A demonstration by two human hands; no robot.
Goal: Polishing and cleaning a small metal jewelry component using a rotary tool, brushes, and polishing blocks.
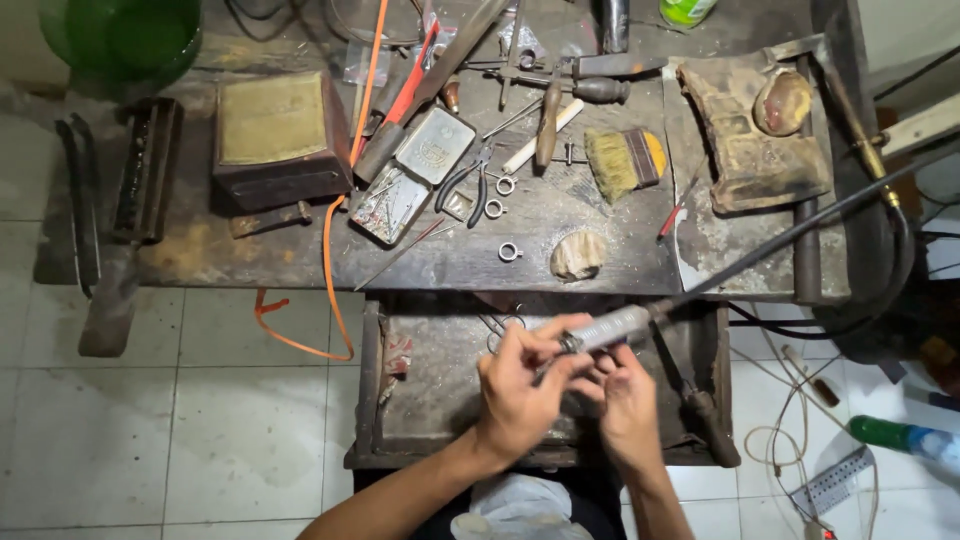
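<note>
1. Head view looks straight down on a worn, dark table [600, 250] with an open drawer [440, 400] pulled out below it.
2. Left hand [520, 395] has its grip closed around the nose of a grey handpiece [610, 328], which lies slanted over the drawer; a black flexible shaft [800, 235] runs from it up to the right.
3. Right hand [625, 400] sits just beside the left, fingers pinched together at the tool's tip; what they pinch is too small to tell.
4. An open flat tin [415, 175], silver with an embossed lid, lies left of centre on the table, its tray full of small bits.
5. A dark box [280, 140] with a dull yellow top stands to the tin's left.
6. Pliers [470, 185], a yellow-backed brush [625, 160] and several small metal rings [510, 251] lie near the middle.
7. A stained brown leather pad [750, 140] rests at the right end.
8. An orange cord [330, 260] crosses the table and hangs over its front edge.
9. A green tub [120, 35] shows at the top left, a green bottle [900, 437] on the floor at the right.
10. Floor [150, 420] is pale tile, with a metal ruler [835, 482] and loose wires at the lower right.
</note>
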